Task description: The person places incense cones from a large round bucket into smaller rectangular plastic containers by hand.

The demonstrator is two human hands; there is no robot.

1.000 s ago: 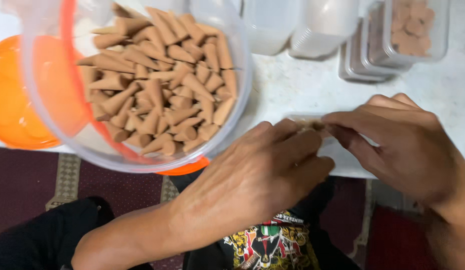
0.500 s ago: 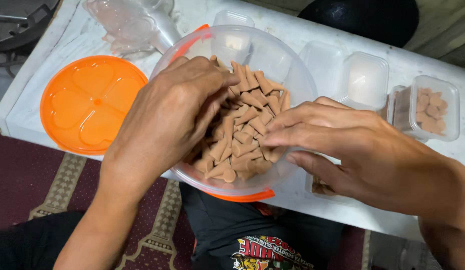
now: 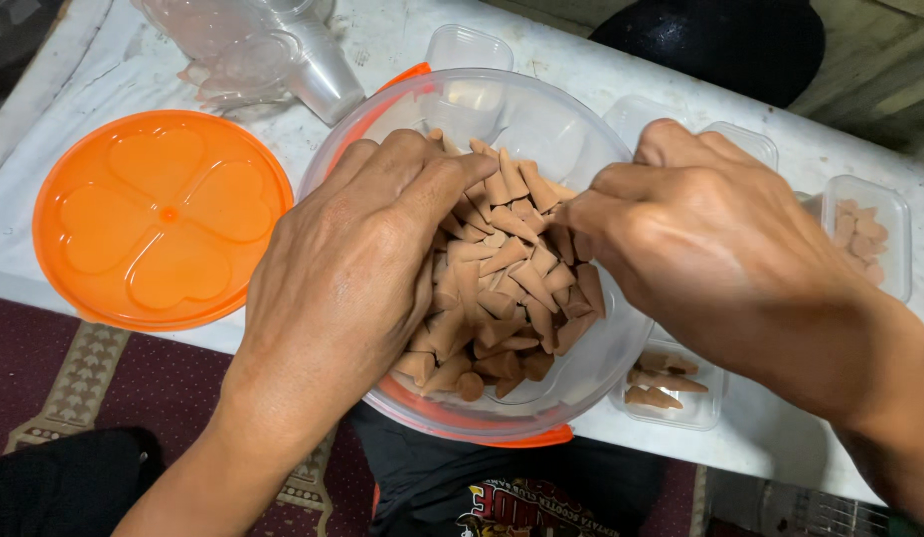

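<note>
My left hand (image 3: 357,278) digs into the brown cones (image 3: 506,278) heaped in the clear round tub (image 3: 541,119), fingers curled among them. My right hand (image 3: 700,249) reaches in opposite, fingertips on cones. An orange lid (image 3: 159,219) lies left on the white table (image 3: 94,70).

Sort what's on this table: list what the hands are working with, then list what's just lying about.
In use:
left hand, in the cones
right hand, fingertips at the cones
brown cones
clear round tub

Lying about:
orange lid
stacked clear cups
small clear boxes, some holding a few cones
</note>
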